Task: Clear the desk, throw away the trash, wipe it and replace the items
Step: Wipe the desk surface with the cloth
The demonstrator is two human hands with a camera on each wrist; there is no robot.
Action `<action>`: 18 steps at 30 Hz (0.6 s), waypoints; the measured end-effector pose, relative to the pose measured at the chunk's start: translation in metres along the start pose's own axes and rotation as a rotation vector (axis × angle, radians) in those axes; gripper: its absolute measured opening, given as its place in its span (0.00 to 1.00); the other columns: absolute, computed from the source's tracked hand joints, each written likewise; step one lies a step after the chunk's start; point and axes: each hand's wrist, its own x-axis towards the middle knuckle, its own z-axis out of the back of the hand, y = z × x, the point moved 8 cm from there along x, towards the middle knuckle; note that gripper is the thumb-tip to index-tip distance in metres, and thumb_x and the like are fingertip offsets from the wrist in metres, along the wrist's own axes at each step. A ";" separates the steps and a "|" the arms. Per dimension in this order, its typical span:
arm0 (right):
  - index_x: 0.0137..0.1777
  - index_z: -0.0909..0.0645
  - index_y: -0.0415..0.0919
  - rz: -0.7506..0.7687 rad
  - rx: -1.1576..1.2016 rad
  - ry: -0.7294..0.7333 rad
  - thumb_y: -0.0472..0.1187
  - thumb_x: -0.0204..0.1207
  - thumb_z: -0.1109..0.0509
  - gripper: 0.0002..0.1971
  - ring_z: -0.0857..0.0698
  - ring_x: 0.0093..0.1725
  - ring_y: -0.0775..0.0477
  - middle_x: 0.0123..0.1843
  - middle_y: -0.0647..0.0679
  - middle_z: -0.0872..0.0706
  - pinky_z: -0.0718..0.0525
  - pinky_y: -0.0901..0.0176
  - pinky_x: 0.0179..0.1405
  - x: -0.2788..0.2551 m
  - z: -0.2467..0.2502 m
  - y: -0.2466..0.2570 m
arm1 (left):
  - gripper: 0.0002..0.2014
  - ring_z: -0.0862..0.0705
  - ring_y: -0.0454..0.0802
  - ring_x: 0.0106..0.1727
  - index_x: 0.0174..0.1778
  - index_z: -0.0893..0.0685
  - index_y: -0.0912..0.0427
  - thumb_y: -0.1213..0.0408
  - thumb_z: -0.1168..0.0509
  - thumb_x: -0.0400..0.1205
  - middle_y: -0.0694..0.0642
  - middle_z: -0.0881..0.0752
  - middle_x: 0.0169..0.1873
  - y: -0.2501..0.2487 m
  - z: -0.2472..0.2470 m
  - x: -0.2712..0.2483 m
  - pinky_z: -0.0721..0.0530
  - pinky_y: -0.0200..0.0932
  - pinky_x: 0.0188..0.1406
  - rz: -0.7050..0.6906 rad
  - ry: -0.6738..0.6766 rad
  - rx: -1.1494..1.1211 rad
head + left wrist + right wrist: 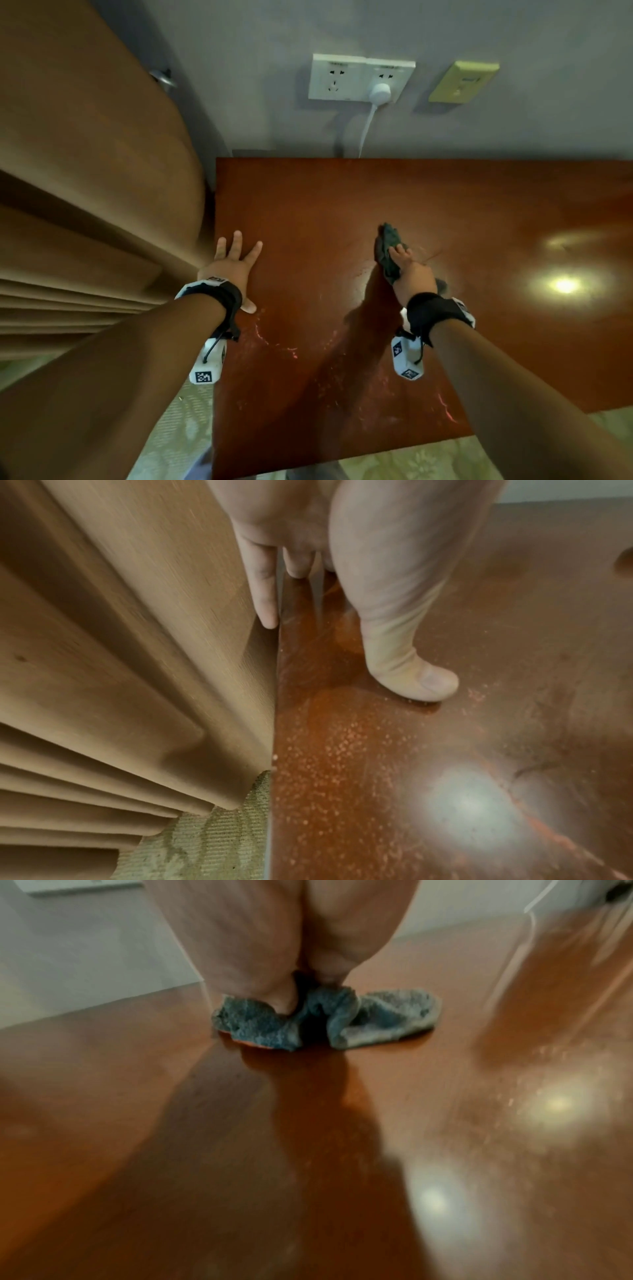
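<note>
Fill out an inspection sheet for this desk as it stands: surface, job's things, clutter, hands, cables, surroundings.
Surface: red-brown desk, glossy, lamp glare on the right.
Job's things: dark cloth bunched on the desk.
Clutter: pale specks near the left edge; dust or scuffs, cannot tell.
Hands: left hand flat on the desk, fingers spread; right hand grips the cloth.
Cables: white cable drops from a wall socket to the desk's back edge.
Surroundings: tan curtain at left, patterned carpet below.
</note>
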 end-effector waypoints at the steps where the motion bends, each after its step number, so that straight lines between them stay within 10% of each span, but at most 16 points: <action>1: 0.87 0.46 0.51 0.011 -0.016 0.009 0.22 0.80 0.42 0.40 0.46 0.86 0.46 0.88 0.53 0.52 0.27 0.50 0.77 -0.002 -0.002 0.005 | 0.68 0.71 0.60 0.84 0.81 0.73 0.36 0.48 0.18 0.67 0.52 0.80 0.79 0.001 0.000 0.001 0.28 0.63 0.76 0.002 -0.003 0.002; 9: 0.87 0.50 0.52 0.328 -0.146 0.129 0.19 0.77 0.44 0.43 0.56 0.87 0.50 0.88 0.56 0.56 0.30 0.51 0.78 -0.024 -0.046 0.108 | 0.66 0.67 0.60 0.85 0.83 0.69 0.38 0.47 0.19 0.68 0.53 0.75 0.82 -0.003 0.004 -0.010 0.35 0.61 0.79 -0.023 -0.012 0.006; 18: 0.88 0.54 0.45 0.759 -0.372 0.338 0.24 0.85 0.52 0.34 0.58 0.87 0.43 0.89 0.50 0.59 0.44 0.48 0.83 -0.112 -0.125 0.237 | 0.39 0.49 0.53 0.86 0.85 0.47 0.39 0.51 0.33 0.82 0.49 0.54 0.87 0.034 -0.046 -0.085 0.35 0.53 0.81 0.071 -0.222 -0.132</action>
